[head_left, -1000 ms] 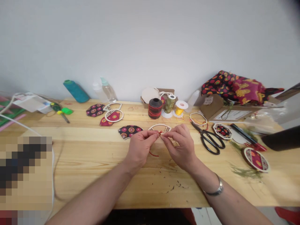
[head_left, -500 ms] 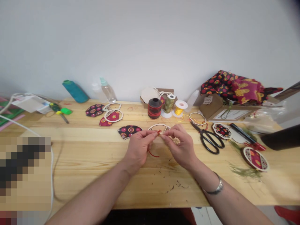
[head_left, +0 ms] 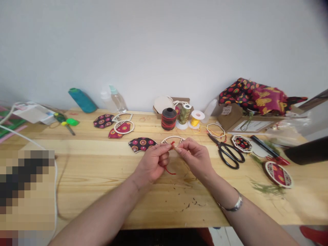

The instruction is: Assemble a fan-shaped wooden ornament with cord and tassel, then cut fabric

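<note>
My left hand (head_left: 155, 160) pinches a red cord (head_left: 170, 172) between thumb and forefinger, and a loose end hangs below its curled fingers. Fingertip to fingertip with it, my right hand (head_left: 194, 156) is closed in a pinch at the same small red bit of cord; its exact grip is partly hidden. Just behind the hands lies a round pale wooden frame (head_left: 167, 139), half covered by them. A dark patterned fan-shaped piece (head_left: 141, 145) rests left of my left hand. Black-handled scissors (head_left: 229, 153) lie to the right of my right hand.
Spools of red-black thread (head_left: 168, 119), green thread (head_left: 185, 115) and yellow thread (head_left: 196, 120) stand at the back. A cardboard box (head_left: 252, 123) with patterned cloth (head_left: 242, 91) is at back right. A teal thread cone (head_left: 82, 100) leans against the wall. Dark scraps (head_left: 188, 206) litter the front.
The fingers of my left hand have curled in more, and the hanging cord end has shifted slightly. My right hand's fingers have drawn closer together, near the left fingertips.
</note>
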Demonstrator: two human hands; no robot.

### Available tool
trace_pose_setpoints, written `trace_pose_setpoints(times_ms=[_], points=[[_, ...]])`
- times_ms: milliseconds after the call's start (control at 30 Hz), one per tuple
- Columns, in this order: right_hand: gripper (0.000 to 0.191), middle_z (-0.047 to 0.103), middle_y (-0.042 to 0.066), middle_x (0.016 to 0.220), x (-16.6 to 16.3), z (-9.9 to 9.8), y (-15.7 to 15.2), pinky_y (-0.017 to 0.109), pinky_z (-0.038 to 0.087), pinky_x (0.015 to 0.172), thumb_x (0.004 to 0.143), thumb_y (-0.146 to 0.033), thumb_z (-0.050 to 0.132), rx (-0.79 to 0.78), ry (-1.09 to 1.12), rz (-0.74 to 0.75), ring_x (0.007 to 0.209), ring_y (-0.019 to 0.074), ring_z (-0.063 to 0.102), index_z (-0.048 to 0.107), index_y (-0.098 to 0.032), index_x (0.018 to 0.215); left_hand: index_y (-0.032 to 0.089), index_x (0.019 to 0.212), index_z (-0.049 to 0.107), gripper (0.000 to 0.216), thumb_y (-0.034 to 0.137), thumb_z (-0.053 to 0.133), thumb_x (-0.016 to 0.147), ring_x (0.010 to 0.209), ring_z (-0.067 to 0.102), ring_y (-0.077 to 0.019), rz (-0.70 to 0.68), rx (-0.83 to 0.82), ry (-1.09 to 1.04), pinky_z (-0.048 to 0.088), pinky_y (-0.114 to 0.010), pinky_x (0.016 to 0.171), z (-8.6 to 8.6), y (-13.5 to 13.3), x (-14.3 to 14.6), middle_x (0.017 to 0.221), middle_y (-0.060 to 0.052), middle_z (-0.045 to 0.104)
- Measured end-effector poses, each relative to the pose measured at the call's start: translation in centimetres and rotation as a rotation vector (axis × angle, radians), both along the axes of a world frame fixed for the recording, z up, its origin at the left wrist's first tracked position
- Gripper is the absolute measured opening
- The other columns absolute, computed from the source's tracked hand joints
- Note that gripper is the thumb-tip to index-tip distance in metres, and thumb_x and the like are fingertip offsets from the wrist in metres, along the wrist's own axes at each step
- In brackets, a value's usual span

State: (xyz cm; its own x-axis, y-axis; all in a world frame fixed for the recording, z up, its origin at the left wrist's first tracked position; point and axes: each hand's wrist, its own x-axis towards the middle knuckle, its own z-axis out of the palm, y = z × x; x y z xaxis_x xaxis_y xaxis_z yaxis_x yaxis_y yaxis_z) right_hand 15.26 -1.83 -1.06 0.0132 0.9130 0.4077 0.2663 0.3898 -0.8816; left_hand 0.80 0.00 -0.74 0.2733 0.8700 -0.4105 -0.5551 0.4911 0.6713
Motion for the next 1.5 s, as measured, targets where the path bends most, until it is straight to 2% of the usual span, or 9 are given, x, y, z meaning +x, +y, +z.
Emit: trace_pose_setpoints(times_ms=[167, 233, 400, 567, 700, 800, 933, 1300, 1500], points=[[0.012, 0.059, 0.001, 0.072, 0.1, 0.0, 0.0, 0.032, 0.047, 0.068, 0.081, -0.015, 0.063, 0.231, -0.226, 0.089, 0.075, 0.0170, 0.055, 0.068, -0.023, 0.074, 0.009, 0.061, 0.065, 0.016, 0.016, 0.079, 0.056, 0.039, 0.020, 0.0014, -0.060, -0.035, -0.052, 0.011, -0.014, 0.036, -0.3, 0.2, 0.0, 0.049, 0.007, 0.041], [0.012, 0.060, 0.001, 0.073, 0.1, 0.0, 0.0, 0.033, 0.047, 0.069, 0.082, -0.014, 0.062, 0.264, -0.235, 0.098, 0.076, 0.0170, 0.055, 0.068, -0.023, 0.075, 0.009, 0.057, 0.063, 0.017, 0.016, 0.079, 0.056, 0.039, 0.020, 0.0012, -0.067, -0.033, -0.050, 0.011, -0.015, 0.036, -0.3, 0.2, 0.0, 0.048, 0.007, 0.041], [0.011, 0.061, 0.000, 0.070, 0.1, 0.2, -0.1, 0.031, 0.046, 0.067, 0.081, -0.017, 0.065, 0.125, -0.122, 0.042, 0.072, 0.0160, 0.056, 0.064, -0.021, 0.071, 0.009, 0.060, 0.066, 0.021, 0.021, 0.081, 0.053, 0.038, 0.022, 0.0010, -0.025, 0.047, 0.041, 0.012, -0.016, 0.038, 0.0, -0.1, 0.1, 0.044, 0.009, 0.038], [0.012, 0.057, 0.000, 0.066, 0.1, 0.3, -0.3, 0.031, 0.044, 0.065, 0.080, -0.018, 0.065, 0.091, -0.128, -0.021, 0.069, 0.0160, 0.054, 0.062, -0.020, 0.068, 0.010, 0.062, 0.070, 0.020, 0.025, 0.080, 0.053, 0.038, 0.029, -0.0019, 0.098, 0.189, 0.265, 0.019, -0.018, 0.040, 0.4, -0.6, 0.3, 0.040, 0.007, 0.044], [0.013, 0.058, 0.000, 0.068, 0.1, 0.4, -0.4, 0.031, 0.044, 0.066, 0.080, -0.018, 0.065, 0.060, -0.145, -0.017, 0.071, 0.0164, 0.054, 0.061, -0.020, 0.067, 0.014, 0.064, 0.072, 0.012, 0.023, 0.077, 0.058, 0.046, 0.044, -0.0060, 0.153, 0.293, 0.377, 0.034, -0.021, 0.048, 0.1, -0.7, 0.3, 0.053, 0.002, 0.060], [0.013, 0.058, 0.000, 0.067, 0.2, 0.6, -0.5, 0.031, 0.042, 0.065, 0.080, -0.018, 0.065, 0.041, -0.164, 0.010, 0.071, 0.0164, 0.053, 0.062, -0.020, 0.067, 0.016, 0.066, 0.073, 0.007, 0.021, 0.075, 0.062, 0.063, 0.059, -0.0118, 0.161, 0.378, 0.461, 0.045, -0.024, 0.063, -0.2, -0.7, 0.1, 0.067, -0.002, 0.070], [0.013, 0.056, 0.000, 0.066, 0.4, 0.7, -0.6, 0.031, 0.041, 0.066, 0.081, -0.017, 0.064, 0.053, -0.214, 0.002, 0.071, 0.0162, 0.051, 0.063, -0.020, 0.069, 0.016, 0.068, 0.073, 0.005, 0.021, 0.072, 0.067, 0.080, 0.066, -0.0166, 0.152, 0.514, 0.573, 0.049, -0.027, 0.077, -0.4, -0.7, -0.2, 0.081, -0.005, 0.074], [0.012, 0.057, 0.002, 0.071, 0.6, 1.1, -0.7, 0.033, 0.040, 0.068, 0.083, -0.014, 0.061, 0.136, -0.366, -0.010, 0.074, 0.0182, 0.049, 0.062, -0.020, 0.072, 0.017, 0.073, 0.069, 0.007, 0.020, 0.064, 0.076, 0.081, 0.068, -0.0167, 0.148, 0.750, 0.690, 0.054, -0.027, 0.074, -1.2, -1.2, -0.1, 0.086, -0.005, 0.073], [0.013, 0.056, 0.002, 0.069, 0.6, 0.7, -0.6, 0.034, 0.040, 0.067, 0.084, -0.015, 0.062, 0.166, -0.388, -0.037, 0.073, 0.0184, 0.048, 0.063, -0.019, 0.071, 0.015, 0.076, 0.069, 0.008, 0.017, 0.061, 0.077, 0.080, 0.070, -0.0166, 0.152, 0.832, 0.745, 0.055, -0.026, 0.072, -1.1, -1.2, 0.0, 0.087, -0.007, 0.074]])
